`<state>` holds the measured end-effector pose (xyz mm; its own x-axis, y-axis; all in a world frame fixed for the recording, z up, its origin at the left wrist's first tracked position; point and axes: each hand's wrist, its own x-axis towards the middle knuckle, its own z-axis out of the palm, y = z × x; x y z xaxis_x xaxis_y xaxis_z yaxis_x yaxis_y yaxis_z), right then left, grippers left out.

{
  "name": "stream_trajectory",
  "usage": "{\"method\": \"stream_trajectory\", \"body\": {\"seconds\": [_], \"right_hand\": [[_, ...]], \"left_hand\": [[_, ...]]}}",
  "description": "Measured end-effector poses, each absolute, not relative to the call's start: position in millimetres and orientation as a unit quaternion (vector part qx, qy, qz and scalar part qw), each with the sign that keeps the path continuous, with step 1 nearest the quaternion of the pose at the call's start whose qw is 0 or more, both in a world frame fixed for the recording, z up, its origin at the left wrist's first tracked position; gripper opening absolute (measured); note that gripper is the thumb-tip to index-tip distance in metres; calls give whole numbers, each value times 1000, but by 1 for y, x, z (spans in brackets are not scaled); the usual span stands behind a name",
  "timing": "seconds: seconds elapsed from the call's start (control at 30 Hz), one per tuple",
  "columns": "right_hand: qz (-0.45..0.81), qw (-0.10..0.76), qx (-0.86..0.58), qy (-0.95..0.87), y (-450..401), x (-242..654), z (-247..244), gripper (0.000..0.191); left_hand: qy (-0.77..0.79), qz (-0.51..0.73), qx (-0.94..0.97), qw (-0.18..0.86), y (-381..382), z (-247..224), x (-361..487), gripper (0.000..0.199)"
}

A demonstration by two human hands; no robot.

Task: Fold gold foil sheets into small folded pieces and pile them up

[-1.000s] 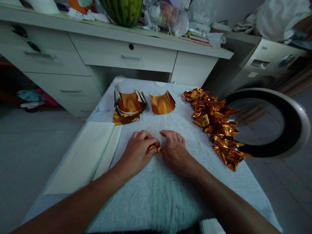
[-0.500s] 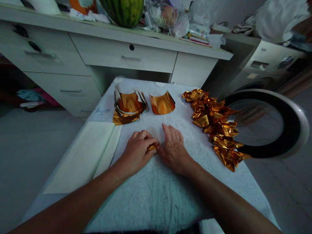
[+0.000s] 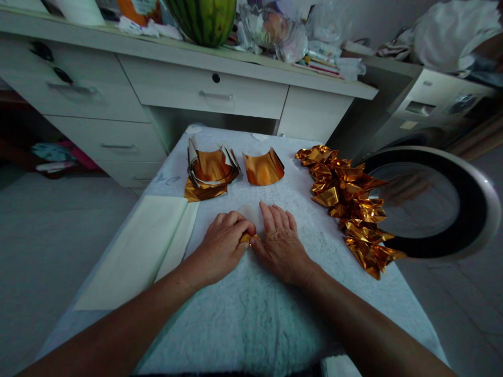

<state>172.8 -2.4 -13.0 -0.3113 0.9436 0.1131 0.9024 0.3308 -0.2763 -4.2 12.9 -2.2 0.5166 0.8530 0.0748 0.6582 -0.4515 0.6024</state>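
Note:
My left hand [image 3: 225, 240] is closed, its fingers and thumb pinching a small piece of gold foil paper [image 3: 245, 238]. Most of that piece is hidden under the fingers. Beside it, my right hand [image 3: 280, 242] lies flat with the fingers stretched forward, and its thumb tip touches the foil's right end. Beyond the hands stand a curled stack of gold foil sheets [image 3: 214, 166] with pale backs and one separate curled foil sheet [image 3: 264, 169]. Several crumpled, folded gold foil pieces [image 3: 349, 196] lie in a heap to the right.
Pale paper sheets [image 3: 131, 248] lie at the left of the cloth-covered table [image 3: 236, 330]. A white drawer unit [image 3: 176, 89] stands behind, carrying a watermelon [image 3: 202, 21] and a glass bowl [image 3: 263, 26]. An open washing machine door [image 3: 428, 201] borders the table's right side.
Slightly more of the foil shows between my left fingers and right thumb. Both hands stay nearly in place, and the whole view has shifted a little.

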Motion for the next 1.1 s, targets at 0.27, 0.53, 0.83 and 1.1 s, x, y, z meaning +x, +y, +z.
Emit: {"method": "stream_trajectory", "body": {"seconds": [0.27,0.53,0.83,1.1], "right_hand": [[114,117,-562,-811,-2,176,-6,74],[154,81,-567,-805,-2,187,2,76],[196,58,-541,-816,1,198,11,78],[227,118,-523,-813,3,202,12,83]], "left_hand": [[458,177,838,238,12,-5,-4,17],[460,165,838,245,11,-5,-4,28],[453,162,838,256,12,-3,-7,33],[448,189,831,271,11,1,-8,32]]}}
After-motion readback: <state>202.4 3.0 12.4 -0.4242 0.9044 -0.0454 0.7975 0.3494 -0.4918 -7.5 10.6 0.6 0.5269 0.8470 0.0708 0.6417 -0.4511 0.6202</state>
